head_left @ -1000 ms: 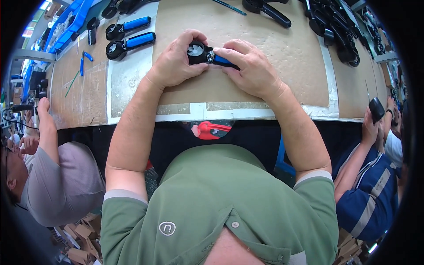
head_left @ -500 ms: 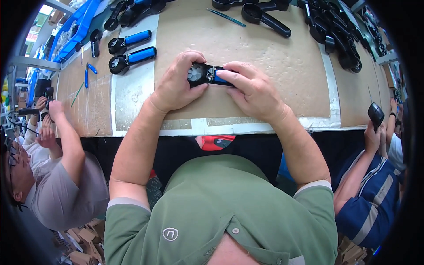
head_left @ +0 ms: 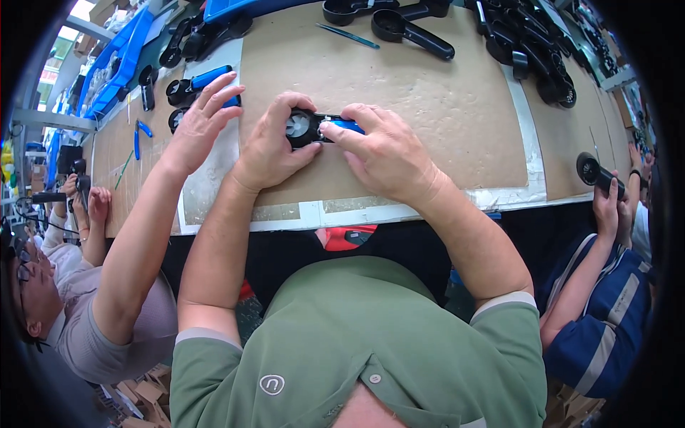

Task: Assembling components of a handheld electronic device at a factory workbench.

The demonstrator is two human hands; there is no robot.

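Note:
A small black handheld fan housing (head_left: 304, 140) lies open-faced between my hands, low over the brown work mat. A pale bladed wheel (head_left: 297, 126) fills its round end, and a blue battery cell (head_left: 347, 125) sits in its handle. My left hand (head_left: 265, 145) curls round the round end, thumb at the near side and fingers at the far side. My right hand (head_left: 389, 148) grips the handle, its index finger pressing near the inner end of the cell. That finger covers some of the small parts in the middle.
A co-worker's spread hand (head_left: 202, 123) reaches over similar units with blue cells (head_left: 212, 77) at left. Tweezers (head_left: 347, 35) and an empty black housing (head_left: 414, 34) lie beyond my hands. Black housings (head_left: 549, 78) pile at right; blue-handled cutters (head_left: 140, 137) rest at left.
The co-worker's arm on the left has swung in over the units with blue cells. My right index finger has shifted toward the wheel. The person at right has turned their black piece.

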